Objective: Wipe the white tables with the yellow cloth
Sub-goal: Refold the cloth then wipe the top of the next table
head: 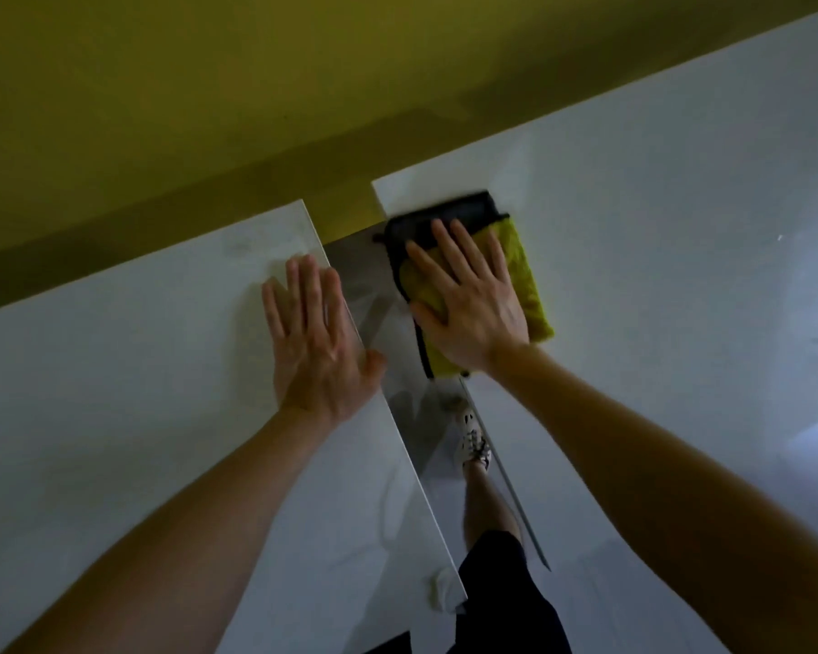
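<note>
cloth: yellow cloth point(525, 276) with a dark border, folded, on the right tabletop point(657, 228) near its far corner, its dark side reaching the edge at the gap.
right hand: right hand point(468, 299) laid flat on the cloth, fingers straight and spread, pressing down, not gripping.
left hand: left hand point(317, 332) spread flat on the left tabletop point(114, 370) at its edge, thumb out over the gap point(350, 266); it holds nothing.
below: floor and a shoe point(473, 441) show through the gap.
step: probably wiping the strip along the right tabletop's edge.
risk: under a flat palm only, a push toward the gap could slide the cloth off the edge to the floor.
risk: weight on the left tabletop's edge might shift it, if it stands loose.
</note>
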Demonstrator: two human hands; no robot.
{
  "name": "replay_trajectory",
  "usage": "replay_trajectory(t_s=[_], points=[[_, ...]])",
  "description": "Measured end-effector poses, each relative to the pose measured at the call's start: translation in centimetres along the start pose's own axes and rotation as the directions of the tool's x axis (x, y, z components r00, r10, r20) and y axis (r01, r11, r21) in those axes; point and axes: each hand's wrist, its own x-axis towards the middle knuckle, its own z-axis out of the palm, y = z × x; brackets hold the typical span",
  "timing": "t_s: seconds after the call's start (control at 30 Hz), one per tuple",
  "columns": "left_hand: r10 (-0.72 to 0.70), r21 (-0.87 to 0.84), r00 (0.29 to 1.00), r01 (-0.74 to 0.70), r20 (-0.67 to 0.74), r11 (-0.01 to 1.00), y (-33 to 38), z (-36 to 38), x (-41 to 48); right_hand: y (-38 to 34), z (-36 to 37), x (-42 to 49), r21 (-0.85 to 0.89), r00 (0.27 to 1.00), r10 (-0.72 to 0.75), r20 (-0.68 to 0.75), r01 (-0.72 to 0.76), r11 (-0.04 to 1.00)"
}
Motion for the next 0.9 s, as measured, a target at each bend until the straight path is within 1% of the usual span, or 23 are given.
replay_trajectory(t_s=[0.1, 0.17, 0.27, 0.33, 0.4, 0.47, 0.53, 0.57, 0.67, 0.77, 0.83, 0.9], points=[[-0.014, 0.030, 1.000, 0.014, -0.003, 0.999, -0.1, 0.4, -0.1, -0.8, -0.8, 4.6, 0.001, 0.998, 0.037, -0.050, -0.037, 0.999], [-0.002, 0.014, 1.000, 0.003, -0.016, 1.000, -0.2, 0.3, -0.2, -0.5, -0.3, 2.8, 0.016, 0.998, 0.029, -0.064, -0.028, 0.999], [0.016, 0.005, 1.000, -0.016, -0.009, 1.000, -0.2, 0.1, -0.4, 0.3, 1.6, -7.3, 0.050, 0.999, 0.034, -0.032, -0.033, 0.998], [0.000, -0.001, 1.000, 0.000, -0.017, 1.000, 0.0, 0.1, -0.6, 1.5, 2.6, -15.0, 0.041, 0.999, 0.025, 0.039, -0.026, 0.999], [0.003, -0.020, 1.000, -0.004, -0.013, 1.000, 0.2, 0.1, -1.3, 3.2, 2.5, -20.6, -0.021, 0.992, -0.013, 0.122, 0.016, 1.000], [0.028, -0.016, 1.000, -0.028, -0.001, 0.999, 0.2, 0.3, -2.4, 4.5, 2.4, -22.7, -0.085, 0.983, -0.045, 0.177, 0.061, 0.994], [0.043, -0.006, 0.999, -0.043, 0.004, 0.999, 0.2, 0.4, -3.1, 4.7, 2.3, -21.1, -0.083, 0.987, -0.050, 0.153, 0.063, 0.995], [0.048, 0.003, 0.999, -0.048, 0.005, 0.999, 0.2, 0.4, -3.2, 4.4, 2.1, -19.0, -0.061, 0.992, -0.026, 0.120, 0.034, 0.998], [0.046, 0.016, 0.999, -0.046, 0.004, 0.999, 0.5, 0.4, -3.0, 2.5, 0.7, -8.6, 0.017, 0.993, 0.112, 0.023, -0.112, 0.993], [0.047, -0.011, 0.999, -0.047, 0.000, 0.999, 0.3, 0.5, -3.2, 0.3, -1.0, 0.0, 0.071, 0.975, 0.223, -0.006, -0.222, 0.973], [0.054, 0.003, 0.999, -0.054, 0.005, 0.999, 0.2, 0.6, -3.4, 0.1, -0.4, 1.1, 0.078, 0.970, 0.240, -0.033, -0.237, 0.968], [0.055, 0.021, 0.998, -0.055, 0.027, 0.998, 0.1, 0.5, -3.6, 0.6, 0.4, -1.8, 0.117, 0.979, 0.197, -0.060, -0.189, 0.975]])
